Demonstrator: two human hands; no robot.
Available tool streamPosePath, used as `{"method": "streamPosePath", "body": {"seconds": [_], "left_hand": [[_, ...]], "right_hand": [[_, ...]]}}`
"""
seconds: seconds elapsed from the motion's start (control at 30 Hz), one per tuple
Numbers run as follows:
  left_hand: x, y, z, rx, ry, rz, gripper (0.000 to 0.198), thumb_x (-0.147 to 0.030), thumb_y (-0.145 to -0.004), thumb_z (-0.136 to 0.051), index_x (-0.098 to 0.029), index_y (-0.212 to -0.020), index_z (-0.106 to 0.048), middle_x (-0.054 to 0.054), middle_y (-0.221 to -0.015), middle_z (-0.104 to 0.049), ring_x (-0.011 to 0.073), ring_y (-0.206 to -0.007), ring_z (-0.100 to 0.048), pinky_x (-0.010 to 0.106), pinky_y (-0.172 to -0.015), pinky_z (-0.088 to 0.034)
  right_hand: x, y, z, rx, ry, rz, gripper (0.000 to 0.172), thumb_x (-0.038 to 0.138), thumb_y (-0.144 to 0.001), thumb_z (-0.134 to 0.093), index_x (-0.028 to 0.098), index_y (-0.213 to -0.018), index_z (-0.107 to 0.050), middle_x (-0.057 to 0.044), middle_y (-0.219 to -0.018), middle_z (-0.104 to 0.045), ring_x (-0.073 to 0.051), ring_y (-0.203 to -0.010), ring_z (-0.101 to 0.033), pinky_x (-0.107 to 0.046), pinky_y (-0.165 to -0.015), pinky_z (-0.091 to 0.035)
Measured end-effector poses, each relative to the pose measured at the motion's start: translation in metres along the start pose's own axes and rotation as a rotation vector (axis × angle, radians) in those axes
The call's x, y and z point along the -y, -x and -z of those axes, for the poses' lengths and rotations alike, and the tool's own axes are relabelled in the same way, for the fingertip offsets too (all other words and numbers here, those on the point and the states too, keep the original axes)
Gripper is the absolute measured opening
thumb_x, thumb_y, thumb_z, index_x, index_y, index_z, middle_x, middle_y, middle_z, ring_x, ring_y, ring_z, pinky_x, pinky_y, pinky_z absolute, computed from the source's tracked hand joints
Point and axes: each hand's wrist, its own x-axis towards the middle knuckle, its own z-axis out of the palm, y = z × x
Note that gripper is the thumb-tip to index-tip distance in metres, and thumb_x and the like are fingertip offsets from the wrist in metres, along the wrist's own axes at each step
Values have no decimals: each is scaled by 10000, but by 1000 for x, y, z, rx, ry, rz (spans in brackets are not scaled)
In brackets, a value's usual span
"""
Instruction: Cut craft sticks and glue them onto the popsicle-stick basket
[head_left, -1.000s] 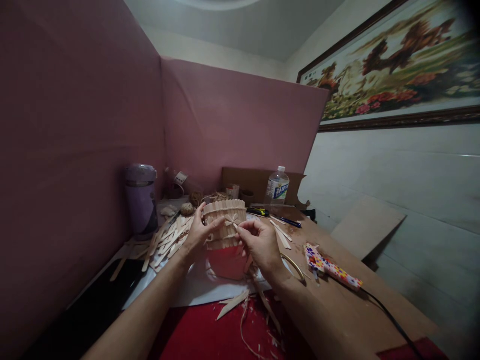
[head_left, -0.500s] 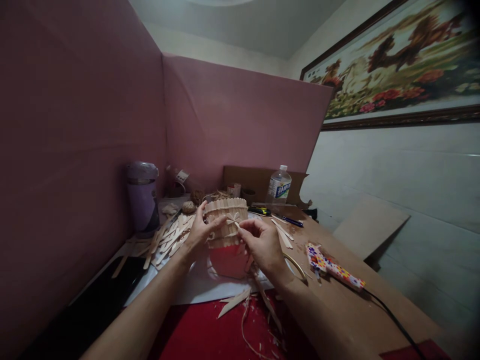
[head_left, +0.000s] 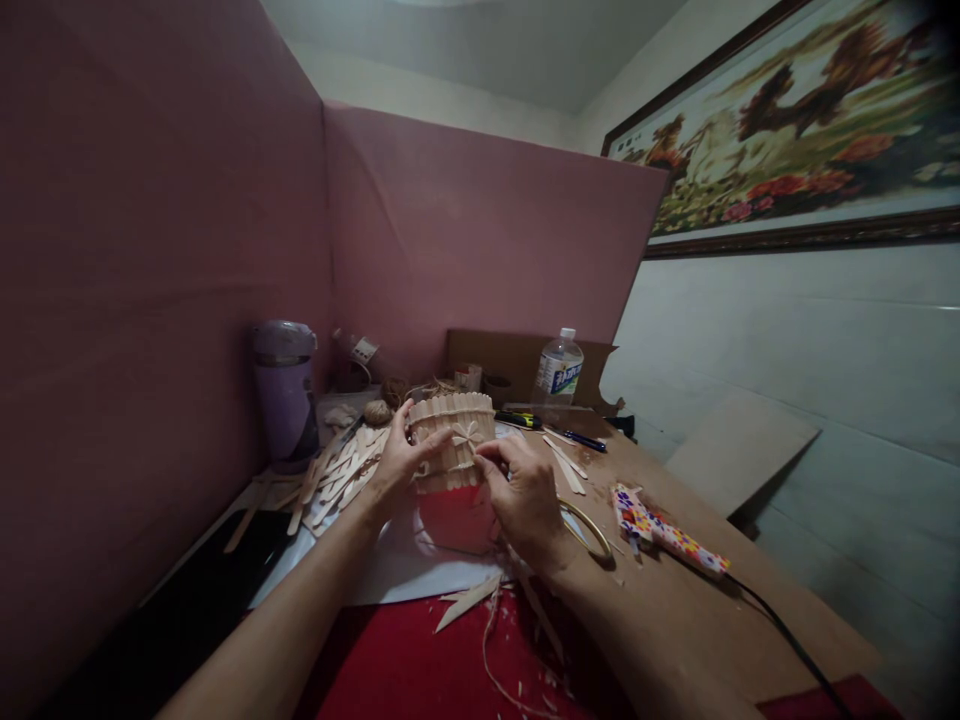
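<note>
A container (head_left: 450,478) covered in upright wooden craft sticks stands in front of me, with pale bands around it and a smooth reddish surface below the sticks. My left hand (head_left: 401,458) wraps its left side, thumb lying across the front. On the front sits a small pale flower-shaped decoration (head_left: 468,432). My right hand (head_left: 523,492) pinches at the lower right petal of this decoration; the fingertips partly hide what is between them. A white sheet (head_left: 375,575) lies underneath.
Loose craft sticks (head_left: 349,475) are heaped at left beside a purple flask (head_left: 286,400). To the right lie scissors (head_left: 592,535), a flower-patterned glue gun (head_left: 667,535) with a cord, and a pen (head_left: 585,440). A plastic bottle (head_left: 560,375) stands behind. Wood scraps (head_left: 469,603) lie in front.
My right hand has shifted slightly down, still pinched by the flower-shaped decoration, and more of the scissors handle shows. My left hand and the container have barely moved.
</note>
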Motion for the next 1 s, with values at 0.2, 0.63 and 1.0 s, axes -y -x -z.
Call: {"method": "streamPosePath", "body": {"seconds": [0.2, 0.63, 1.0], "left_hand": [[-1, 3, 0, 4, -14, -29, 903, -363, -609, -749, -224, -1364, -275, 123, -1245, -532, 245, -1095, -537, 334, -923, -414], [-3, 3, -3, 0, -7, 5, 922, -357, -607, -751, -229, -1374, -256, 133, -1236, -533, 262, -1076, -546, 362, -881, -446], [-3, 5, -2, 10, 18, -14, 899, -342, -609, -750, -235, -1366, -277, 118, -1276, -506, 251, -1104, -528, 343, -916, -425]], "right_hand": [[1, -1, 0, 2, 6, -11, 107, 126, -771, -546, 195, -697, -581, -23, -739, -590, -160, -698, -531, -252, -620, -388], [-4, 10, 0, -6, 367, 197, 190, 48, -771, -438, 183, -801, -568, -46, -771, -549, -181, -730, -515, -266, -636, -359], [-9, 15, 14, 87, 469, 424, 322, 122, -741, -542, 180, -1048, -622, -68, -838, -596, -194, -795, -521, -273, -636, -381]]}}
